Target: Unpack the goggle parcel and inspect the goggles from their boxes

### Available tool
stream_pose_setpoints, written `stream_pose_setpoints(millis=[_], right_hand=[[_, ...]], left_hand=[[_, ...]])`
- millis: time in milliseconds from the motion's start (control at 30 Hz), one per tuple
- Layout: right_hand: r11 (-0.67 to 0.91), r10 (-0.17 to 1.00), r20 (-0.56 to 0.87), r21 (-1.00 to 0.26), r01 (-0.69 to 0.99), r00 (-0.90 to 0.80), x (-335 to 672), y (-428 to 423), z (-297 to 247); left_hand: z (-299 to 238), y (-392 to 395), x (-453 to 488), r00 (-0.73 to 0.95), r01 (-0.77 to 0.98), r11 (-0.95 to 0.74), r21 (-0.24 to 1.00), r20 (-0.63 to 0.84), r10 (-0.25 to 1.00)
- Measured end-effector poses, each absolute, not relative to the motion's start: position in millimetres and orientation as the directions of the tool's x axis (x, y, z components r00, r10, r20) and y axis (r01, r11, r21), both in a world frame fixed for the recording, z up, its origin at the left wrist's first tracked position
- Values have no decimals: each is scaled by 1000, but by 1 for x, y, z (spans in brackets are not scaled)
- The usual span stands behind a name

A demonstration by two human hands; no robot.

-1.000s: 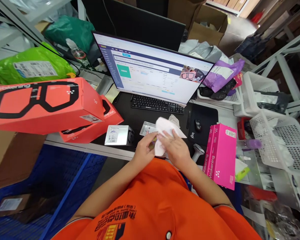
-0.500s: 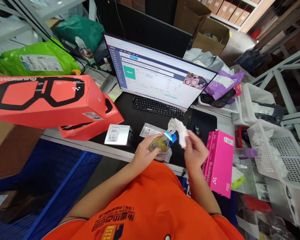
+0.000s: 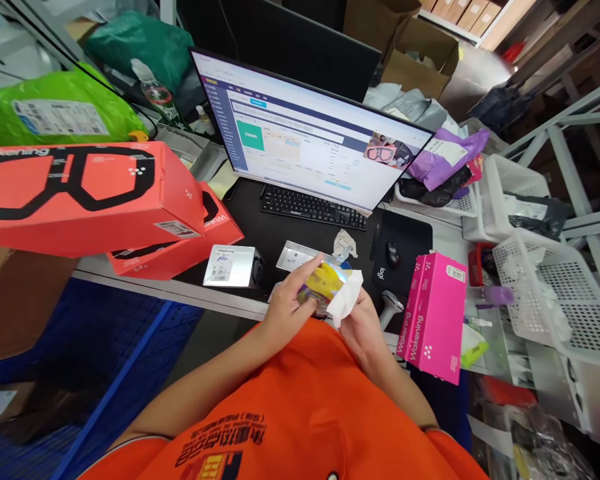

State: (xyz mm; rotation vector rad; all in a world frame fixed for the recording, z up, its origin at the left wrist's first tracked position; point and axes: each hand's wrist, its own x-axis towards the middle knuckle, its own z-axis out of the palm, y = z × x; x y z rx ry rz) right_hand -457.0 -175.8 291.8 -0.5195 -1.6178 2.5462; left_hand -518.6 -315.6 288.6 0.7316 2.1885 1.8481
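My left hand (image 3: 289, 305) grips a shiny yellow, iridescent lens-like item (image 3: 326, 283) close to my chest, above the front edge of the black desk mat (image 3: 275, 233). My right hand (image 3: 361, 321) pinches a white cloth (image 3: 347, 299) and holds it against the right side of that item. Both hands are closed. A silver flat tray (image 3: 294, 256) and a small silver box (image 3: 229, 267) lie just beyond my left hand.
Two orange goggle boxes (image 3: 80, 197) are stacked at the left. A monitor (image 3: 310, 143), keyboard (image 3: 313, 208), mouse (image 3: 393, 253) and a barcode scanner (image 3: 391, 308) sit ahead. A pink box (image 3: 437, 317) stands at the right, with white baskets (image 3: 555, 293) beyond it.
My right hand pulled the cloth off to the right, uncovering the shiny item, then came back and now presses the cloth against it. My left hand kept its hold.
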Motion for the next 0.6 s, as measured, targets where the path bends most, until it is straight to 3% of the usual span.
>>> stream_pose_setpoints(millis=[233, 467, 600], right_hand=[[-514, 171, -318, -836, 191, -932, -456, -178, 289], [-585, 113, -359, -778, 230, -927, -460, -177, 287], [-621, 148, -389, -752, 221, -909, -464, -179, 292]], left_hand=[[300, -323, -523, -771, 385, 39, 922, 298, 563], [298, -321, -529, -728, 402, 58, 914, 281, 625], [296, -320, -530, -722, 390, 57, 919, 266, 639]])
